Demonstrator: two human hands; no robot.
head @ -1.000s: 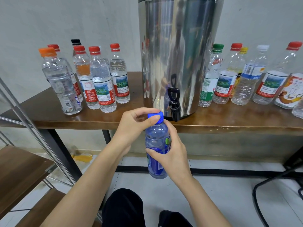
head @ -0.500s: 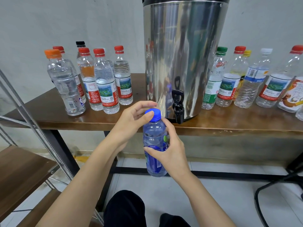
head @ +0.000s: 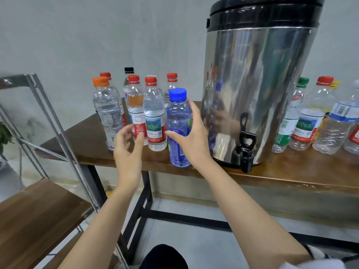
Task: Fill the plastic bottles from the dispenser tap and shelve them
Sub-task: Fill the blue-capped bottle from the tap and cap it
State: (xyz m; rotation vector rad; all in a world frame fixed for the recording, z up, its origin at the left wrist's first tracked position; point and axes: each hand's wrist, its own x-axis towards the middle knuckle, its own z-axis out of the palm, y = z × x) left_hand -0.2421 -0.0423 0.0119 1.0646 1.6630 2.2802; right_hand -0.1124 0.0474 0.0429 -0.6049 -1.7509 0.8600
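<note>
The shelf sits closest to me, low on the left, with bare board showing. Above it my left hand hovers in front of the desk, its fingers loosely curled and holding nothing. My right hand is wrapped round the bottle, thumb across the front and fingers round the back. The bottle stands upright at the desk's front edge with its blue cap on. From this angle I can't tell whether its base is on the wood or just off it.

Just behind it, to the left, stands a cluster of capped bottles. The tap is to the right, apart from the bottle, at the foot of the dispenser. More bottles line up beyond that.

I judge the filling and capping of this one done, so the step in hand is shelving. Next I need a firm grip at the waist, a lift clear of the cluster without clipping its caps, and a swing left and down past the metal frame to the shelf, keeping the bottle upright.
</note>
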